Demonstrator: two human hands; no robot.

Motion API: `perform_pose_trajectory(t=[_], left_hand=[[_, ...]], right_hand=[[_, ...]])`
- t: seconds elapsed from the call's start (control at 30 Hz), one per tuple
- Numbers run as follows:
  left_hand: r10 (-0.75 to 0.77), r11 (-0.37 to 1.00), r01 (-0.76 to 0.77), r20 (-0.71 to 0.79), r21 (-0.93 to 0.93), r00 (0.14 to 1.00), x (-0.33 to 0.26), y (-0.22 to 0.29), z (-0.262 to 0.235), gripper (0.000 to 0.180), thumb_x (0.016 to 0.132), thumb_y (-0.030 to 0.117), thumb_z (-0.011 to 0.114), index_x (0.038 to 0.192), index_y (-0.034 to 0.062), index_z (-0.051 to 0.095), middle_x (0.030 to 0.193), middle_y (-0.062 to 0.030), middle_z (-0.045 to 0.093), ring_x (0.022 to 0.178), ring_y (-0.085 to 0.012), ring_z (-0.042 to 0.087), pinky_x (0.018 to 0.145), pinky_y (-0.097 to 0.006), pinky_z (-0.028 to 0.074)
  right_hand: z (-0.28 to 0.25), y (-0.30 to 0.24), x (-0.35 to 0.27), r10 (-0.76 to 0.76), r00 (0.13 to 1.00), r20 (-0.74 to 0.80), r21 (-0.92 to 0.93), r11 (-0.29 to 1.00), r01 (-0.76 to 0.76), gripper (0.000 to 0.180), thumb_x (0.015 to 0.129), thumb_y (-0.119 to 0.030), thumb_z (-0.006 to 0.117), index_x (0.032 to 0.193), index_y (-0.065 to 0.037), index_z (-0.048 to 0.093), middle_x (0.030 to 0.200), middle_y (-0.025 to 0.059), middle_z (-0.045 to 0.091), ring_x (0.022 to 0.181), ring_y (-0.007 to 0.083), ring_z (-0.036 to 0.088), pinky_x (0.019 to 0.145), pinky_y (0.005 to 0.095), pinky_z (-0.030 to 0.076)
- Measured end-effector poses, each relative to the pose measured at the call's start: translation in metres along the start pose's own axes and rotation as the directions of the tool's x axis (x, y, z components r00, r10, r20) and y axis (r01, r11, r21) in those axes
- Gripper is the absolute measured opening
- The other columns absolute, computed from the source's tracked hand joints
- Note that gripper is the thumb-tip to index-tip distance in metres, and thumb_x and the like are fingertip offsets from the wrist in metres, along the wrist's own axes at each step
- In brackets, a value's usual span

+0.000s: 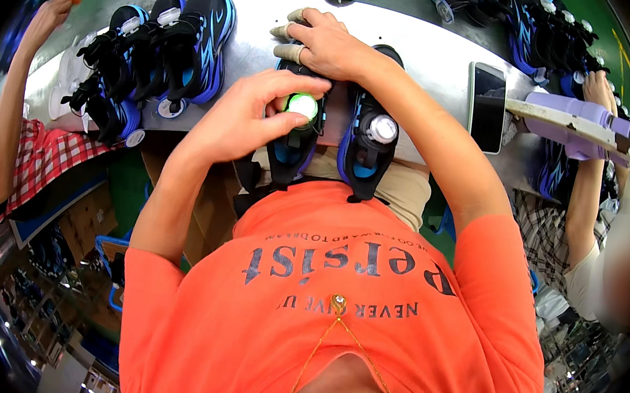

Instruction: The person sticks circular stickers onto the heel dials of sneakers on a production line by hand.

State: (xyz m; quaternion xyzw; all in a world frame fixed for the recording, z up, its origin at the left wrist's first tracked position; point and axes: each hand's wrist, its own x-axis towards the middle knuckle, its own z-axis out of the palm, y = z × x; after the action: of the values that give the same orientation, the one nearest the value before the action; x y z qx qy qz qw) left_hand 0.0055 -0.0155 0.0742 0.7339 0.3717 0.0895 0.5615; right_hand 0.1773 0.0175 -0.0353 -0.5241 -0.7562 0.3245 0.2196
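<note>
A pair of black sneakers with blue-purple soles lies side by side before me, toes away: the left shoe (289, 151) and the right shoe (370, 145). My left hand (251, 109) has its thumb and fingers closed around a round green-and-white piece (303, 106) at the left shoe's tongue. A similar round whitish piece (382, 129) sits on the right shoe, untouched. My right hand (327, 44) reaches across both shoes and grips the left shoe's toe, its bent fingers partly covered by pale finger cots. The toe is mostly hidden under that hand.
Several matching sneakers (204, 47) stand at the left of the metal table (430, 51). A phone-like device (487, 107) and a purple plastic item (569, 119) lie at the right. Co-workers' arms show at both sides, and more shoes (535, 35) stand on the green surface beyond.
</note>
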Motion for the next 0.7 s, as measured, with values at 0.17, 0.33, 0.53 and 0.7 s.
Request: perform_pose_trajectory(t=[0.17, 0.33, 0.53, 0.7], left_hand=[[0.035, 0.998, -0.033, -0.025, 0.06, 0.999, -0.003, -0.005, -0.001, 0.046, 0.075, 0.01, 0.073, 0.118, 0.0067, 0.058, 0.095, -0.0015, 0.054, 0.077, -0.0106, 0.046, 0.067, -0.024, 0.04], [0.053, 0.982, -0.043, -0.049, 0.183, 0.997, -0.003, 0.009, 0.001, 0.042, 0.08, 0.004, 0.068, 0.12, 0.0023, 0.056, 0.098, -0.0013, 0.056, 0.085, -0.0104, 0.051, 0.075, -0.023, 0.043], [-0.009, 0.964, 0.015, 0.026, -0.266, 1.0, 0.0, -0.015, 0.0, 0.056, 0.071, 0.018, 0.077, 0.12, 0.006, 0.055, 0.098, -0.0045, 0.056, 0.082, -0.0142, 0.051, 0.073, -0.026, 0.041], [0.118, 0.985, -0.113, -0.035, 0.129, 0.992, 0.003, -0.008, 0.006, 0.047, 0.075, 0.012, 0.071, 0.119, 0.0052, 0.058, 0.099, -0.0042, 0.056, 0.084, -0.013, 0.051, 0.075, -0.026, 0.042]], right_hand=[[0.004, 0.004, 0.008, -0.021, 0.999, -0.043, -0.039, 0.999, 0.019, 0.034, 0.087, -0.031, 0.058, 0.118, -0.02, 0.064, 0.126, 0.0137, 0.051, 0.115, 0.0339, 0.046, 0.101, 0.0411, 0.037], [0.008, 0.008, 0.011, -0.062, 0.994, -0.089, 0.01, 0.998, 0.063, 0.03, 0.088, -0.026, 0.057, 0.115, -0.017, 0.065, 0.124, 0.0149, 0.052, 0.116, 0.034, 0.046, 0.101, 0.0401, 0.037], [0.008, 0.009, 0.009, -0.096, 0.992, -0.086, 0.055, 0.993, 0.101, 0.029, 0.089, -0.022, 0.057, 0.115, -0.014, 0.065, 0.123, 0.0173, 0.053, 0.116, 0.034, 0.047, 0.101, 0.0398, 0.038], [0.006, 0.012, 0.007, -0.096, 0.99, -0.103, 0.071, 0.992, 0.103, 0.028, 0.089, -0.021, 0.057, 0.114, -0.013, 0.066, 0.123, 0.0178, 0.052, 0.116, 0.0344, 0.048, 0.101, 0.0395, 0.039]])
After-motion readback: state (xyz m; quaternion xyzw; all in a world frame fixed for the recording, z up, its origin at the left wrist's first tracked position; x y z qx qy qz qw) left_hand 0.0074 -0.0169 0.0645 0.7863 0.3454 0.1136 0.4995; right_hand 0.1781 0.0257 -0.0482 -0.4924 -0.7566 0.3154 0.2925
